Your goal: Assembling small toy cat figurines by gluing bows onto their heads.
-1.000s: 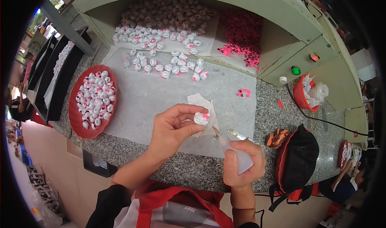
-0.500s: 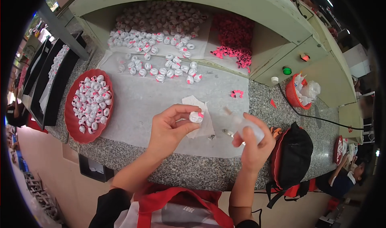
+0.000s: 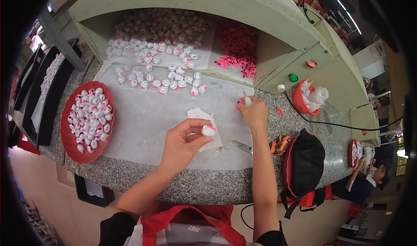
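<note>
The left hand (image 3: 180, 144) pinches a small white ball (image 3: 208, 131) between its thumb and fingers. The ball has a bright pink bit (image 3: 213, 127) on its top right side. It is held up over a torn scrap of paper (image 3: 194, 113), which lies on a big white sheet (image 3: 143, 135).

The right hand (image 3: 255, 110) is farther out, near the sheet's right edge. It grips a pale bottle (image 3: 248, 101) with a thin tip that points away from the person. The hand hides most of the bottle. Its fingers are right by some little pink pieces (image 3: 239, 103), and they may be touching, but it is hard to see.

A metal blade (image 3: 240, 146) lies to the right of the scrap. On the left, a red dish (image 3: 65, 135) holds lots of white balls with pink on them.
</note>
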Motion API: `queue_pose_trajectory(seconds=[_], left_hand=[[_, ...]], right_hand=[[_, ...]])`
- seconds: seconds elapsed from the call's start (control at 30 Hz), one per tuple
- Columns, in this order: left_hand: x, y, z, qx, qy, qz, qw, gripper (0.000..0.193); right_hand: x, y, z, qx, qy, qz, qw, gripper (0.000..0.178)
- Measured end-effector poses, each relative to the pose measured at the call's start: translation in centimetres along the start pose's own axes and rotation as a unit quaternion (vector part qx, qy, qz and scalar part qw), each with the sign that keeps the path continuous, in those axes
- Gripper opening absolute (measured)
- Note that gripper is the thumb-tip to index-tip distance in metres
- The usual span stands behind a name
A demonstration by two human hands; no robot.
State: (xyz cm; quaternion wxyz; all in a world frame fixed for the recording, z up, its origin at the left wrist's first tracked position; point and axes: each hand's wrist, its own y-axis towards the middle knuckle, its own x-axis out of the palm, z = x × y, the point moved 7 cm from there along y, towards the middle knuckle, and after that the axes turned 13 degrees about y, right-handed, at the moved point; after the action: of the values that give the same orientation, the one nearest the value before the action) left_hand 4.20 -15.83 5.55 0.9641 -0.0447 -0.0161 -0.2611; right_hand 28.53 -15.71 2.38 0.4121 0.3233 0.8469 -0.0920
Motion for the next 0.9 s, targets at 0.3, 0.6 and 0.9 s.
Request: queue_pose_trajectory(seconds=[0.3,0.6,0.9], left_hand=[[0.9,0.8,-1.4,0.007,0.030,0.020,0.999,0.029],[1.1,0.2,-1.9,0.006,0.035,0.012,0.999,0.028],[1.7,-0.4,1.1,0.120,0.109,-0.034,0.986,0.028]], right_hand=[[-1.8,-5.4,1.1,-0.078,0.234,-0.032,0.969,0.011],[-1.8,-10.8,-8.0,-0.043,0.441,-0.186,0.877,0.013],[-1.8,-10.7,-6.3,0.022,0.438,-0.164,0.884,0.017]])
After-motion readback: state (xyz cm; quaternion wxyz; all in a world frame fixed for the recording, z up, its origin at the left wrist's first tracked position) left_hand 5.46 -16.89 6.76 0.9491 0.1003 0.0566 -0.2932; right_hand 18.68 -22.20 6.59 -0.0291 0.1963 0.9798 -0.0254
